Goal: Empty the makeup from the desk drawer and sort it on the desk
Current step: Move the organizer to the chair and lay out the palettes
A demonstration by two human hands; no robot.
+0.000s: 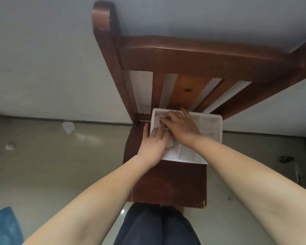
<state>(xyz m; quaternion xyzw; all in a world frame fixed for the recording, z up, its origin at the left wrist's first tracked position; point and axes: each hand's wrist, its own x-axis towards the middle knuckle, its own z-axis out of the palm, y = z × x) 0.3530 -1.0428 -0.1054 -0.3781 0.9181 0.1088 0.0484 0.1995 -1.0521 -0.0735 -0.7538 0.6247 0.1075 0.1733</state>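
I am looking down on a dark reddish-brown wooden chair [168, 183] with a slatted back, its flat seat worn pale at the front corners. Behind the chair stands a plain light grey wall [48, 64], meeting a glossy pale beige tiled floor [57, 156] along a dark seam. A crumpled white scrap of paper [68, 127] lies on the floor near that seam, left of the chair. A blue fuzzy mat [4, 227] shows at the lower left corner. Soft, even light reflects off the tiles.
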